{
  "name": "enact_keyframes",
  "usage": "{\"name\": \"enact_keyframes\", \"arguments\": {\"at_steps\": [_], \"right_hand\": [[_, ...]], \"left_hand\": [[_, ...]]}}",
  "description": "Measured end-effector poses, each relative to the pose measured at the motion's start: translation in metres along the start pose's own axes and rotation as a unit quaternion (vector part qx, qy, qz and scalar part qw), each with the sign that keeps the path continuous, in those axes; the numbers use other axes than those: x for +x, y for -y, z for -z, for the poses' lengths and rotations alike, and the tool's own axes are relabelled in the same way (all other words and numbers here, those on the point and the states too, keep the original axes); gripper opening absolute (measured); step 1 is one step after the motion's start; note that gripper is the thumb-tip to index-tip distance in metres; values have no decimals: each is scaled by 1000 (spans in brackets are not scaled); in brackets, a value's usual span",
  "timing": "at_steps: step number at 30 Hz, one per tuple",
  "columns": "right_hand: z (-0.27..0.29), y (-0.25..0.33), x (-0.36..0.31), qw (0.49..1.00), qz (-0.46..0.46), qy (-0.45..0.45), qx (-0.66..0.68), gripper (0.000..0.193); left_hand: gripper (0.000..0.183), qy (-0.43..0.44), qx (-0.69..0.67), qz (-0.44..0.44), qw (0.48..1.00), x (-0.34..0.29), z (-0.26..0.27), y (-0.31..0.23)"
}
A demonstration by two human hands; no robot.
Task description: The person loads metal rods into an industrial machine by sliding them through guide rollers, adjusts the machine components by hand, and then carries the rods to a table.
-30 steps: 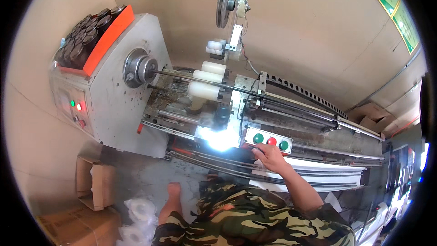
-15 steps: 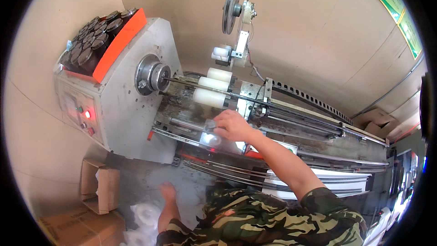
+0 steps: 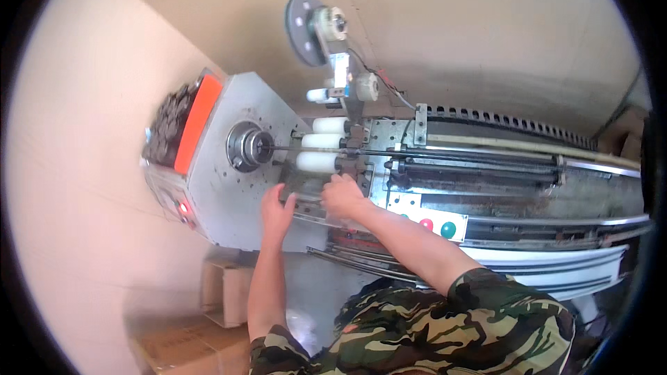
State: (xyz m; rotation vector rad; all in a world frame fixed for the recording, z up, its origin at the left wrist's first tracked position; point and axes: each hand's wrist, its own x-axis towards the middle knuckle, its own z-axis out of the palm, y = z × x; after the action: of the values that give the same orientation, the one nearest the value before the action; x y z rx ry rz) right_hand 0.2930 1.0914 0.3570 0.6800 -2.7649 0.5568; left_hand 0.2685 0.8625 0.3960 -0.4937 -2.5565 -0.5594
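My right hand (image 3: 342,196), fingers curled, is just below the lowest of three white rollers (image 3: 318,162) on the machine. What its fingers grip, if anything, is hidden; a see-through sheet or cover seems to lie beside it. To its left, my left hand (image 3: 278,210) is raised at the machine's front edge, thumb and fingers apart, holding nothing. A thin dark rod (image 3: 295,148) runs from the round metal chuck (image 3: 251,147) across the rollers to the right.
The grey machine housing (image 3: 240,198) carries an orange-edged tray (image 3: 197,125) of dark cylinders. Above the rollers stands an arm with a grey spool (image 3: 304,29). A panel with coloured buttons (image 3: 455,219) lies right of my hands. Cardboard boxes (image 3: 194,347) stand at lower left.
My left hand has risen from low beside my body to the machine's front. My right hand remains close below the rollers. The whole view has shifted and turned.
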Motion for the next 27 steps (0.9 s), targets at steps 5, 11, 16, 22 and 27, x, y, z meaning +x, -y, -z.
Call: {"name": "enact_keyframes", "arguments": {"at_steps": [5, 11, 16, 22, 27], "right_hand": [[-17, -2, 1, 1000, -11, 2, -16, 22], [-22, -8, -1, 999, -26, -42, 1, 25], [-18, -1, 1, 997, -49, -42, -42, 27], [-25, 3, 8, 994, -86, -65, 21, 24], [19, 17, -11, 947, -105, -252, 171, 14]], "left_hand": [[68, 85, 23, -7, 996, 85, -34, -24], [92, 200, 68, -33, 977, 166, -77, -30], [115, 371, 16, -33, 928, 206, -95, -25], [126, 356, -4, -68, 932, 203, -117, -3], [119, 238, -59, -69, 967, 160, -73, -14]]}}
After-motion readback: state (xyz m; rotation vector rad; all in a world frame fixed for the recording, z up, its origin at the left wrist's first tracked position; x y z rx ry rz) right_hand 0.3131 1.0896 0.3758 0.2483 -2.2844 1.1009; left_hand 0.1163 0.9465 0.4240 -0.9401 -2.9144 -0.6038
